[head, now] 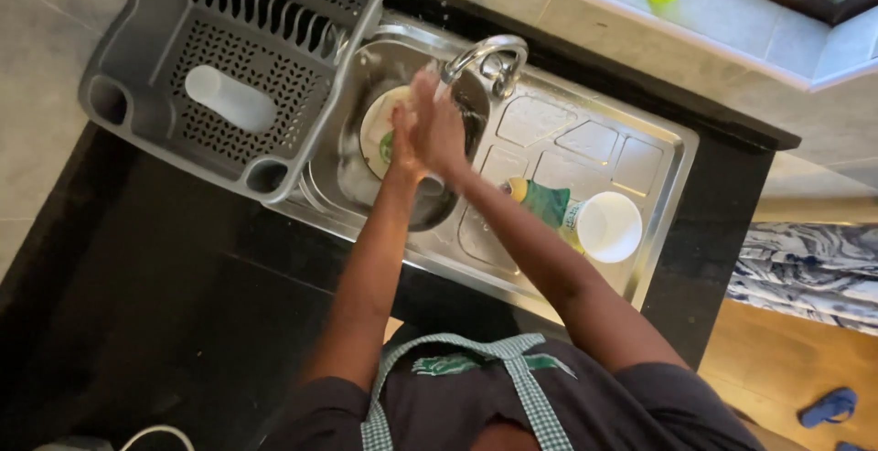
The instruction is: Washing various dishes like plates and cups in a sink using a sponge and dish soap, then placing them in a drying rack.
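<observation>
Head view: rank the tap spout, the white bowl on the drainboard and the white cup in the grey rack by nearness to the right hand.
1. Tap spout: just above the right hand, over the basin.
2. White bowl: lower right, on the drainboard.
3. White cup: far left, lying in the grey rack.

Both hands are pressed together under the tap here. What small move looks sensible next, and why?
Probably lower the right hand toward the plate in the basin. The left hand and right are pressed palm to palm beneath the tap, holding nothing, and the plate lies just below them in the sink.
</observation>
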